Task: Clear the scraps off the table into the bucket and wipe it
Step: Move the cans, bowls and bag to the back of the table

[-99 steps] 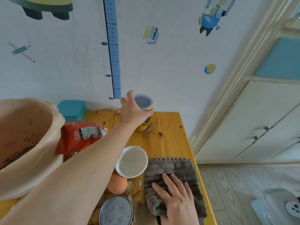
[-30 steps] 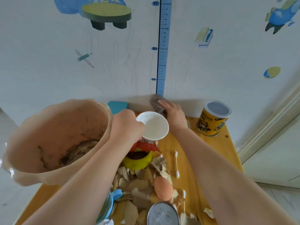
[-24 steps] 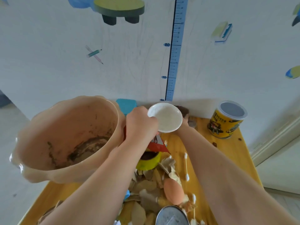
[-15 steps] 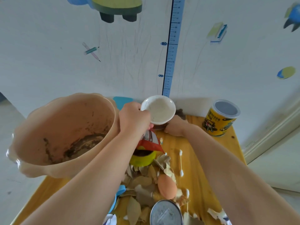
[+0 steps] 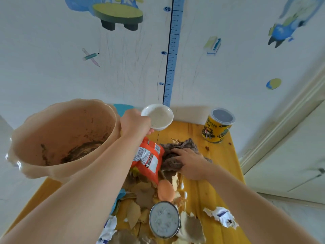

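Lying heaped along the near middle of the yellow wooden table [image 5: 219,175], the torn brown paper-like scraps [image 5: 140,196] sit on the tabletop, just right of the bucket's base. The peach plastic bucket [image 5: 58,120] stands at the table's far left part, its open mouth towards the camera, with dark residue on its inner floor.

A grey-brown knitted cloth [image 5: 182,145] lies crumpled on the far middle of the table, touching an orange-red printed snack packet [image 5: 149,159]. The right hand [image 5: 190,162] rests palm down on the cloth, fingers extended across it and pressing, not closed round it. The left hand [image 5: 135,124] is raised beside the bucket's rim and grips the edge of a small white round bowl [image 5: 158,117], held clear of the table and roughly level, with a pale film inside.

Among the scraps, an orange-brown egg [image 5: 166,190] lies against the packet's lower end, just beyond a round metal lid [image 5: 164,219] bearing whitish deposits. White cotton swabs [image 5: 182,186] lie just right of the egg. A torn white printed paper piece [image 5: 221,216] lies near the right forearm; crumpled white-and-blue paper [image 5: 109,228] lies by the left forearm.

A yellow cylindrical can with a clear plastic lid [image 5: 218,127] stands upright at the far right corner, apart from the cloth. A teal box [image 5: 123,108], mostly hidden, sits behind the bucket against the white wall, which carries a blue height-chart strip [image 5: 173,50].
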Tool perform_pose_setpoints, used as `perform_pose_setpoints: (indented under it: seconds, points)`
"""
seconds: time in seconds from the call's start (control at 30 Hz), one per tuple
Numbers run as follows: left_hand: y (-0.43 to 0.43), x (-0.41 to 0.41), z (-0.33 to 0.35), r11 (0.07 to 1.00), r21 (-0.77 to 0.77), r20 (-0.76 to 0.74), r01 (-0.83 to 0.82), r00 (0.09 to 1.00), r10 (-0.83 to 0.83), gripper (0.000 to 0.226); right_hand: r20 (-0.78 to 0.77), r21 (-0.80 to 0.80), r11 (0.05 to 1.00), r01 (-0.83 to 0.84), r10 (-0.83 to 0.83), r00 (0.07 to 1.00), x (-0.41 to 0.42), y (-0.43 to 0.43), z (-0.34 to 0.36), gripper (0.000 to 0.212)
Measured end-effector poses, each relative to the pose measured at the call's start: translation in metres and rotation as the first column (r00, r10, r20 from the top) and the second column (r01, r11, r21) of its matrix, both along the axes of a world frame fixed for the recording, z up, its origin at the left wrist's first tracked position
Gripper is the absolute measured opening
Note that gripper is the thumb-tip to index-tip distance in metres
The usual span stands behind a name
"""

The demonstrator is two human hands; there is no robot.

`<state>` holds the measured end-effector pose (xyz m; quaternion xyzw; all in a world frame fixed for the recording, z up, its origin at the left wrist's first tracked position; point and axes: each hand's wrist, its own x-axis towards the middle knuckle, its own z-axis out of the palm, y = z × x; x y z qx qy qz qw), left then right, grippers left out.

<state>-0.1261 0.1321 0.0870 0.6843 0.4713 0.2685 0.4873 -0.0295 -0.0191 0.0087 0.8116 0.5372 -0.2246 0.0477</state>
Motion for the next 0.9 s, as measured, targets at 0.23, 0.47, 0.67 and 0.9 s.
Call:
perform_pose_setpoints:
  seconds: [0.23, 0.47, 0.67, 0.9]
  points:
    - [-0.002, 0.008, -0.001, 0.998, 0.004, -0.074, 0.067, 0.995, -0.066, 0.025, -0.348, 0.023, 0.987, 0.159, -0.141, 0.927, -0.012, -0.034, 0.029, 0.034]
    - [0.000, 0.032, -0.011, 0.993, 0.041, -0.143, 0.115, 0.984, -0.108, 0.029, -0.373, 0.500, 0.618, 0.606, -0.478, 0.795, 0.017, -0.054, 0.063, 0.023]
    - [0.005, 0.060, -0.021, 0.989, 0.067, -0.150, 0.132, 0.981, -0.121, 0.030, -0.066, 0.580, 0.711, 0.397, -0.444, 0.893, 0.011, -0.043, 0.033, 0.054]
    - [0.007, 0.085, -0.035, 0.990, 0.050, -0.226, 0.129, 0.967, -0.115, 0.035, -0.094, 0.187, 0.916, 0.356, -0.344, 0.934, -0.014, -0.041, -0.003, 0.057]
